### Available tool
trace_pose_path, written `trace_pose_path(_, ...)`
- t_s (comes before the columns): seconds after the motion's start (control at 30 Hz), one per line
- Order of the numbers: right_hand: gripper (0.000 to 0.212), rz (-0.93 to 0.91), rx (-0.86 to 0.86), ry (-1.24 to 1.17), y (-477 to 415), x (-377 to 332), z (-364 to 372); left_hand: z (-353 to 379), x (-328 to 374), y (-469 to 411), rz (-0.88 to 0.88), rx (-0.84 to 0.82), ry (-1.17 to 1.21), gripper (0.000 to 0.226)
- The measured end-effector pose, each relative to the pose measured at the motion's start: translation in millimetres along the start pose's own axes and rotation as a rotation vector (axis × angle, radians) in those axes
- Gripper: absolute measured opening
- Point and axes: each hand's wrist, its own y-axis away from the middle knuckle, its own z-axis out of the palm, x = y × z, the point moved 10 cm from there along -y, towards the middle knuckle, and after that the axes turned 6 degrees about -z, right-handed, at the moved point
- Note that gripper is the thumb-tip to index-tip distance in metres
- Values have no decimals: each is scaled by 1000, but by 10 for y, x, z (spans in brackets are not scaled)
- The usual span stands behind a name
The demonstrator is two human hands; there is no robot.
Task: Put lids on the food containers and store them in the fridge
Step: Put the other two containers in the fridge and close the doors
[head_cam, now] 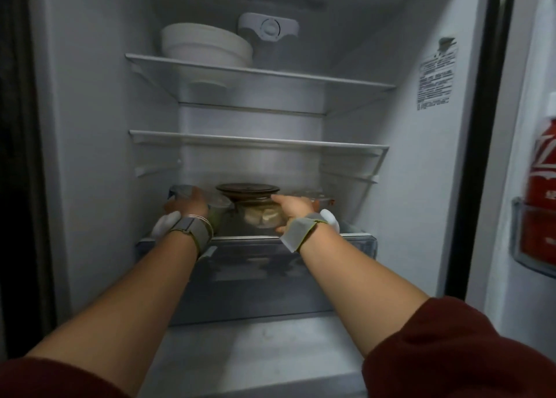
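Both my arms reach into the open fridge at its lowest shelf (255,237). My left hand (189,202) is closed around a clear lidded plastic container (217,206) with greenish food at the shelf's left. My right hand (293,208) grips the right side of a glass container (258,212) holding pale food pieces, which stands on the shelf in the middle. A dark round lid (247,189) sits on top of that glass container. Behind my right hand lies another clear lidded container (316,196), partly hidden.
A stack of white bowls (204,44) stands on the top shelf (258,72). The middle shelf (258,142) holds nothing visible. A red cola bottle (541,187) stands in the door rack on the right. A clear drawer (255,277) lies below the lowest shelf.
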Motion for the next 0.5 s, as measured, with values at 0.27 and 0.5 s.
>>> trace_pose_path(0.27,54,-198,171,729,730,-112,-383,233,-80,-78,78,-32,37,59)
trace_pose_path(0.5,48,-292,262,638,1242,-92,-796,-10,155,1040,52,21,94,71)
